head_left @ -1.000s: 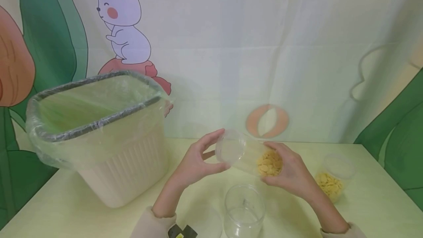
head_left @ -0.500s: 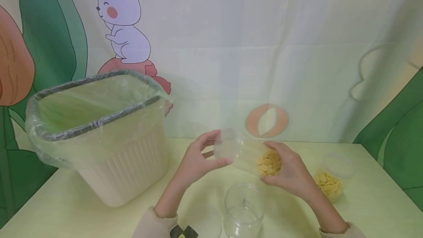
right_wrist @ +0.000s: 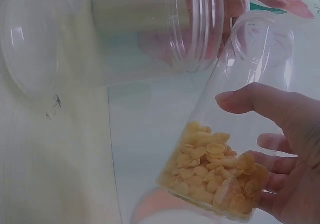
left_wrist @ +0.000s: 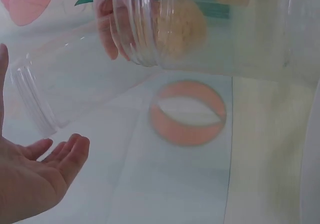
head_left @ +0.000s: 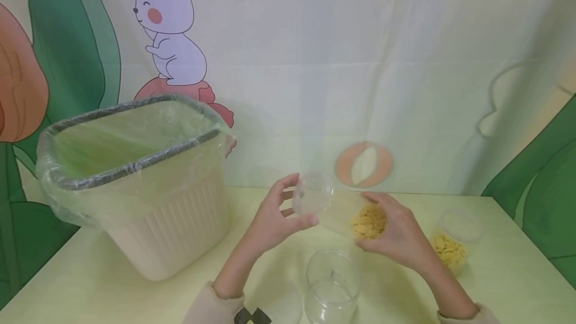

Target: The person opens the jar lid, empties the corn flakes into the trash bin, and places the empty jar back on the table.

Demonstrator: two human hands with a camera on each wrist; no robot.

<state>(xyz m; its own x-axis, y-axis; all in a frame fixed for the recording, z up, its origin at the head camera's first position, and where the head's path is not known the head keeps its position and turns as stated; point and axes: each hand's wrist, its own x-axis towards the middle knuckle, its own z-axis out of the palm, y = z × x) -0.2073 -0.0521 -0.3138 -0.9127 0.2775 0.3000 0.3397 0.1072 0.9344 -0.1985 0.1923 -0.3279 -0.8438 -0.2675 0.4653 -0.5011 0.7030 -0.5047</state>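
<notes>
My right hand [head_left: 398, 231] grips the lower end of a clear plastic jar [right_wrist: 240, 86] with yellow cereal flakes [right_wrist: 215, 169] gathered at its bottom. The jar is tilted, its mouth toward my left hand. Loosely curved, my left hand [head_left: 276, 219] spans the mouth; in the left wrist view a gap shows between its fingers and the rim, though contact is not certain. Below both hands a bare clear jar [head_left: 333, 289] stands upright on the table, nearest the viewer. Whether the tilted jar has a lid on is hard to see.
A second jar of flakes [head_left: 450, 251] stands at the right. A clear round lid [head_left: 276, 301] lies left of the bare jar. At the left is a tall lined bin [head_left: 180, 224]. A printed curtain [head_left: 279, 74] hangs behind the table [head_left: 508, 284].
The mouth end of the tilted jar has risen slightly. My left thumb and fingers have shifted a little around it. My right hand keeps its grip, nearly still.
</notes>
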